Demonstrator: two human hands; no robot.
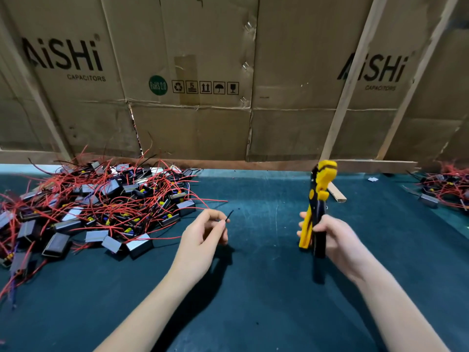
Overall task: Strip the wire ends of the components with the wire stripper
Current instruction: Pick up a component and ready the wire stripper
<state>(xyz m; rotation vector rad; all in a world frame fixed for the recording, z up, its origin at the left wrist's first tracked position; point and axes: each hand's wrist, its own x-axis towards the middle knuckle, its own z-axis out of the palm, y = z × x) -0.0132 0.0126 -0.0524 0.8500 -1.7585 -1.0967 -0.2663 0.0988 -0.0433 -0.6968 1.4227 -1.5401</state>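
Two bare forearms are seen reaching over the dark green bench. A short black wire piece is pinched at the fingertips of the left hand, the other fingers loosely curled; whether it is a cut scrap or a lead cannot be told. The yellow and black wire stripper is held upright in the right hand, whose fingers are wrapped around the handles, head up and well apart from the wire. The pile of components, with red wires tangled throughout, lies to the left on the bench; a smaller heap is seen at far right. A snag is likely if one component is pulled from the tangle, since neighbours would be dragged along. A conductor could be nicked if the wire is seated crookedly.
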